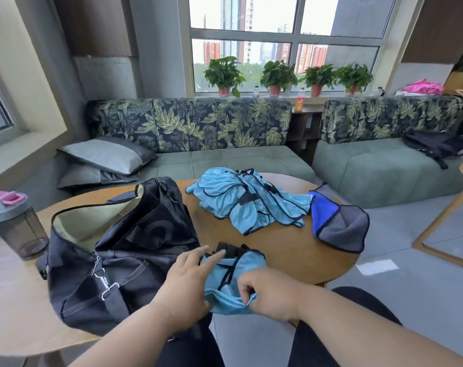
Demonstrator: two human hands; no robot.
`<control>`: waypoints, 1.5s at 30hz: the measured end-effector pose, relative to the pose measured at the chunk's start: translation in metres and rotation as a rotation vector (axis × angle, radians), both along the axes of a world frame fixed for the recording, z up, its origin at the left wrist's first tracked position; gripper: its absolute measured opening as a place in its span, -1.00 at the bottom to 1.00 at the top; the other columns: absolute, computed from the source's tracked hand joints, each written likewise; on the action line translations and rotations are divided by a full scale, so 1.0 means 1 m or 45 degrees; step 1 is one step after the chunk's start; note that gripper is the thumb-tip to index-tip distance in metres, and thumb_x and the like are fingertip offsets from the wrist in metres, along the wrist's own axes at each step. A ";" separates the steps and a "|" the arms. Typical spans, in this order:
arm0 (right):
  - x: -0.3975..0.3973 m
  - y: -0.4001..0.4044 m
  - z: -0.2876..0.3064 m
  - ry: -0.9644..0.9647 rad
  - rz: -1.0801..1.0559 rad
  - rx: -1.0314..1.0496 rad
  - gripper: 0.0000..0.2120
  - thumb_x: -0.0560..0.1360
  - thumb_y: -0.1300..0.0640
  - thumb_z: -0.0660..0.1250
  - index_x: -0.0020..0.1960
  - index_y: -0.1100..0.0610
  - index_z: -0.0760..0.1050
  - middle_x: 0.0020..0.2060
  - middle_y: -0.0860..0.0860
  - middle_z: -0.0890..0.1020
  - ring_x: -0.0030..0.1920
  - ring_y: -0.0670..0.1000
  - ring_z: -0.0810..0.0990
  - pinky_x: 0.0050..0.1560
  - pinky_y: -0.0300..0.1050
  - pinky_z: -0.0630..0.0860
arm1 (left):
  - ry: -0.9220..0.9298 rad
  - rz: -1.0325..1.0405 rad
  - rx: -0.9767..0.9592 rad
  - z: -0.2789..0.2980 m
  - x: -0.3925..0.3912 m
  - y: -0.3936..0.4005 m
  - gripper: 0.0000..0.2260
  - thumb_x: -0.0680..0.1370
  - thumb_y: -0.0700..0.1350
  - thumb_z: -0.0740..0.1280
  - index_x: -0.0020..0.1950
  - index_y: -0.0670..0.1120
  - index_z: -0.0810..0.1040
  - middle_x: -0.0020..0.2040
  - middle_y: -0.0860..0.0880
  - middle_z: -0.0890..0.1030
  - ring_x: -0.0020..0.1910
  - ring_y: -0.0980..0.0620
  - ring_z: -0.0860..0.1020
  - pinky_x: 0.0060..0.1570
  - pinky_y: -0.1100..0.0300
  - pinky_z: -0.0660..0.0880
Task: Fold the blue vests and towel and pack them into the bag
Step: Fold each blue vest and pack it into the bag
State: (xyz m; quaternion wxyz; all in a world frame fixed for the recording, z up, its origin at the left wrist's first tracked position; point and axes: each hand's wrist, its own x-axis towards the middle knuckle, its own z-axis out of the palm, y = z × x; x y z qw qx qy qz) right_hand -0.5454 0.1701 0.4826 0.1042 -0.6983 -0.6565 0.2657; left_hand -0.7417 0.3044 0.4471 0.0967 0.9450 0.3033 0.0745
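Observation:
A folded light-blue vest (247, 267) with black trim lies at the near edge of the round wooden table (291, 250). My left hand (188, 282) rests on its left side with straight fingers. My right hand (267, 292) pinches the vest's near edge. A heap of unfolded blue vests (246, 202) sits at the table's middle. To its right, at the table's edge, lies a crumpled blue-and-grey towel (338, 221). The black duffel bag (113, 250) stands unzipped to the left, its pale lining showing.
A shaker bottle (16, 223) with a pink lid stands on a lighter table at far left. Behind the tables is a green sofa (238, 160) with grey cushions; a black backpack (436, 147) lies on the right seat. A wooden chair frame (442, 221) stands at right.

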 end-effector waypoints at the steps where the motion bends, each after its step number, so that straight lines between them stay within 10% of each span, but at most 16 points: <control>1: -0.001 -0.002 -0.002 0.013 -0.018 0.023 -0.81 0.47 0.25 0.35 -0.10 -0.05 0.53 -0.20 -0.19 0.54 -0.18 -0.21 0.48 -0.21 -0.33 0.35 | 0.058 -0.070 0.042 -0.005 -0.003 0.000 -0.11 0.41 0.14 0.45 0.66 0.30 0.08 0.62 0.08 0.17 0.61 -0.07 0.14 0.61 0.08 0.09; 8: -0.001 -0.023 -0.005 0.144 -0.180 0.207 -0.77 0.48 0.27 0.35 -0.06 -0.06 0.54 -0.13 -0.13 0.63 -0.21 -0.15 0.53 -0.20 -0.21 0.46 | -0.124 -0.207 -0.011 -0.023 -0.010 -0.019 -0.57 0.43 0.12 0.39 0.30 0.26 0.52 0.20 0.29 0.51 0.28 0.14 0.40 0.37 0.11 0.42; 12: 0.001 -0.030 -0.010 0.292 -0.271 0.217 -0.78 0.52 0.23 0.41 -0.03 -0.10 0.54 -0.08 -0.12 0.68 -0.20 -0.16 0.59 -0.18 -0.24 0.52 | -0.195 -0.232 -0.117 -0.010 -0.008 -0.027 -0.30 0.53 0.07 0.40 0.61 0.31 0.19 0.42 0.32 0.32 0.36 0.26 0.29 0.45 0.34 0.22; 15: -0.002 -0.035 -0.012 0.415 -0.289 0.224 -0.77 0.53 0.26 0.46 -0.04 -0.08 0.56 -0.06 -0.05 0.69 -0.26 -0.20 0.56 -0.21 -0.31 0.49 | -0.196 -0.284 -0.093 -0.012 -0.010 -0.029 -0.55 0.54 0.14 0.39 0.43 0.33 0.45 0.43 0.25 0.36 0.37 0.20 0.36 0.44 0.28 0.30; 19: -0.002 -0.040 -0.014 0.558 -0.373 0.204 -0.81 0.53 0.27 0.49 0.01 0.01 0.59 -0.06 -0.06 0.68 -0.25 -0.22 0.56 -0.21 -0.34 0.48 | -0.224 -0.227 -0.152 -0.011 -0.011 -0.028 -0.81 0.49 0.24 0.37 -0.07 0.15 0.62 0.18 0.30 0.57 0.18 0.23 0.52 0.23 0.20 0.49; 27: 0.017 -0.029 -0.020 0.881 -0.608 0.323 -0.79 0.54 0.28 0.45 0.00 -0.04 0.59 -0.14 -0.06 0.62 -0.19 -0.09 0.51 -0.10 -0.14 0.48 | -0.259 0.040 -0.726 0.016 0.008 -0.017 -0.93 0.60 -0.01 0.42 -0.09 0.12 0.62 -0.33 0.10 0.59 -0.39 0.16 0.46 -0.30 0.21 0.47; 33: 0.043 0.009 -0.036 1.109 -0.919 0.380 -0.80 0.56 0.30 0.45 0.11 0.06 0.57 -0.01 0.11 0.71 -0.09 0.00 0.68 -0.11 -0.10 0.60 | -0.219 0.279 -0.490 0.017 0.048 0.018 -0.92 0.62 0.07 0.37 -0.04 0.14 0.64 -0.16 0.13 0.67 -0.17 0.15 0.62 -0.11 0.10 0.61; 41: 0.058 0.031 -0.067 0.798 -0.958 0.293 -0.71 0.50 0.08 0.54 0.11 -0.20 0.55 -0.02 -0.12 0.70 -0.06 -0.04 0.72 0.01 0.08 0.71 | -0.235 0.368 -0.401 -0.008 0.067 0.020 -0.95 0.58 0.01 0.34 0.02 0.15 0.57 -0.03 0.19 0.60 -0.03 0.18 0.56 -0.06 0.24 0.48; 45: 0.058 0.028 -0.066 0.471 -0.871 0.269 -0.57 0.47 -0.10 0.51 0.28 -0.26 0.47 0.24 -0.31 0.37 0.30 -0.15 0.45 0.36 -0.06 0.49 | -0.341 0.419 -0.360 -0.015 0.060 0.018 -0.65 0.62 -0.04 0.35 0.41 0.10 0.47 0.35 0.16 0.53 0.30 0.12 0.54 0.28 0.22 0.46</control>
